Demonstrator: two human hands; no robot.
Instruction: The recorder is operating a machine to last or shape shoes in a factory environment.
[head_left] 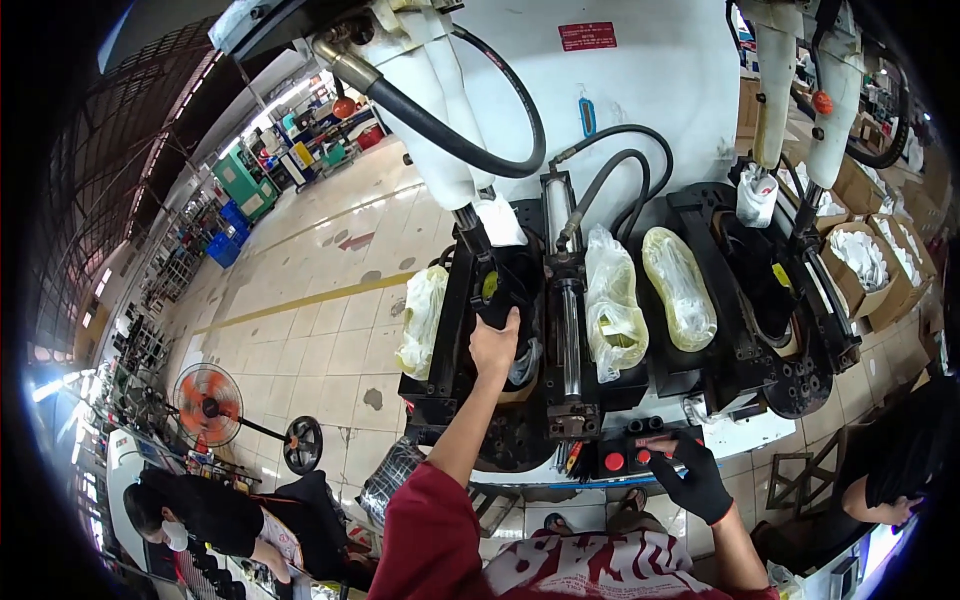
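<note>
My bare left hand (495, 342) is closed on a black shoe (518, 275) with a yellow-green patch, seated under the left press head (475, 232). Part of the shoe is hidden by the hand and the press. My right hand (693, 482), in a black glove with bare-looking fingertips, is over the control box (628, 452), its fingers stretched apart beside a red button (614, 461). Whether a fingertip presses a button cannot be told. At the right station another black shoe (762, 285) with a yellow patch sits under the second press head (808, 205).
Plastic-wrapped shoe forms (615, 305) stand between the stations, and another wrapped form (422, 320) at the left. Black hoses (490, 165) hang from the machine. Cartons (858, 262) stand at the right. A floor fan (208, 405) and a seated person (215, 515) are at the left.
</note>
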